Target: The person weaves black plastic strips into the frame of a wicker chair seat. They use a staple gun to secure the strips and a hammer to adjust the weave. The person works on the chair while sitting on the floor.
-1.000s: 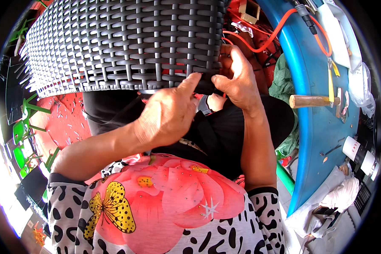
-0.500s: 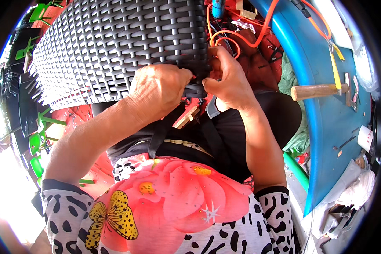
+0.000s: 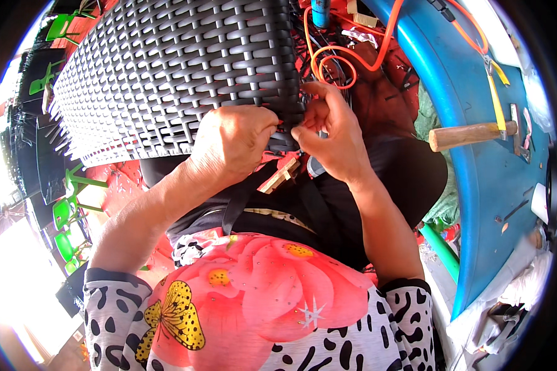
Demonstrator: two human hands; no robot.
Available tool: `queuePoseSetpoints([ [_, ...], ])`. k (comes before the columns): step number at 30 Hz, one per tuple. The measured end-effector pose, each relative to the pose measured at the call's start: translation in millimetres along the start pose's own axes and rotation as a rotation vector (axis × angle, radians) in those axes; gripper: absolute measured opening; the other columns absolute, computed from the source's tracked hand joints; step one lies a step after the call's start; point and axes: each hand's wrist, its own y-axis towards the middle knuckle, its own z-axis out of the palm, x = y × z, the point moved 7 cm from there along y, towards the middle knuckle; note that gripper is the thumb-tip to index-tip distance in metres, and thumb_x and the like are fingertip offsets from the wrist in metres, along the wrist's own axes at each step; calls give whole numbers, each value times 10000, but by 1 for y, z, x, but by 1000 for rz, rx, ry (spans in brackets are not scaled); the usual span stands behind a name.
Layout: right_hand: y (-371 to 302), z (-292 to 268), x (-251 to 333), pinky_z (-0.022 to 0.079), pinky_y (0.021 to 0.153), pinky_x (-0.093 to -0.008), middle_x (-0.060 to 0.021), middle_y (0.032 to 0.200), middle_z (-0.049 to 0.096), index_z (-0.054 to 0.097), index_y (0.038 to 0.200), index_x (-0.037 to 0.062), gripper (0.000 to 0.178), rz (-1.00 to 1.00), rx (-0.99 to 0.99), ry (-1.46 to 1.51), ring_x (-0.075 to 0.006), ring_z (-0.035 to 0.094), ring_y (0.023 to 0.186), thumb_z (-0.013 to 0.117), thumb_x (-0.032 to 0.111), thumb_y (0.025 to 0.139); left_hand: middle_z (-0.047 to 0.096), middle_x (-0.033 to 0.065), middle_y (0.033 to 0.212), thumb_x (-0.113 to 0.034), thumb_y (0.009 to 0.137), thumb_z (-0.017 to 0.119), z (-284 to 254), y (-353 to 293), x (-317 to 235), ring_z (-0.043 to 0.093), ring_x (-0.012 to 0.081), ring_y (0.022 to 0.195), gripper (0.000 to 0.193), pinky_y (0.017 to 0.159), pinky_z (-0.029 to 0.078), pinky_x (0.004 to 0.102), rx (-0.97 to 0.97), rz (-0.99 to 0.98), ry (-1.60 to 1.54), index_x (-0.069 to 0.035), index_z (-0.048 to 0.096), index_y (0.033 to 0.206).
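A dark grey woven wicker panel (image 3: 167, 80) fills the upper middle, its lower right corner between my hands. My left hand (image 3: 232, 139) is closed like a fist against the panel's lower edge; what its fingertips pinch is hidden. At the right edge my right hand (image 3: 335, 130) is curled, its thumb tip on the corner and its other fingers bent beside the edge. The forefinger arches above, apart from the thumb. Below the corner, between my legs, lies a small wooden piece (image 3: 280, 175).
To the right a hammer (image 3: 470, 136) with a wooden handle lies on a curved blue surface (image 3: 486, 210). An orange hose (image 3: 384, 46) loops behind my right hand over the red floor. Green chairs (image 3: 62, 213) stand at the far left; a green tube (image 3: 440, 252) is at lower right.
The left hand has rolled further into a fist and lies slightly lower. The right hand stays at the panel's edge, its fingers a little shifted. The whole view has moved slightly.
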Motion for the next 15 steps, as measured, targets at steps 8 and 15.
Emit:
queuePoseSetpoints([
  [8, -12, 1, -8, 465, 722, -264, -89, 887, 593, 398, 1227, -33, 601, -69, -10, 86, -122, 565, 787, 694, 9, 705, 595, 138, 707, -35, 769, 595, -3, 3, -4, 599, 300, 644, 60, 571, 469, 352, -19, 58, -18, -11, 613, 821],
  [15, -8, 2, -11, 442, 663, -220, -53, 829, 577, 423, 1173, -53, 500, -57, 1, 200, -79, 530, 718, 663, -4, 738, 569, 148, 667, -43, 770, 581, -4, 6, -4, 580, 320, 618, 42, 551, 453, 376, 28, 31, 5, -11, 600, 791],
])
